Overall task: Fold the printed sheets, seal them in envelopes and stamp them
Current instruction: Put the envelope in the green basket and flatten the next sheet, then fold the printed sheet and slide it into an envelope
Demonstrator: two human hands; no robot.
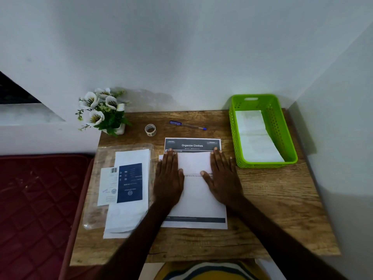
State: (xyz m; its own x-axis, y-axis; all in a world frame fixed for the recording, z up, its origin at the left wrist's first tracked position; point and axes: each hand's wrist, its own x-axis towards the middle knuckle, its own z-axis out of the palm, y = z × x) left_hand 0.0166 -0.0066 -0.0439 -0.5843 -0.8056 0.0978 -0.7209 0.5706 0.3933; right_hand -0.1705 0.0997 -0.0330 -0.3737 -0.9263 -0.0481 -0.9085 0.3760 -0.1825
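A folded white sheet [193, 162] lies on top of a stack of printed sheets [196, 203] headed "Organize Clothes" in the middle of the wooden table [282, 199]. My left hand [168, 176] presses flat on the fold's left side, fingers spread. My right hand [222, 176] presses flat on its right side in the same way. A pack of white envelopes [129, 190] in clear plastic with a dark blue label lies to the left. A roll of tape [150, 129] and a blue pen [187, 125] sit behind the sheets.
A green plastic basket [282, 126] at the back right holds white folded papers. A white pot of artificial flowers [105, 112] stands at the back left corner. Walls close the table behind and to the right. A dark red mattress [36, 199] lies to the left.
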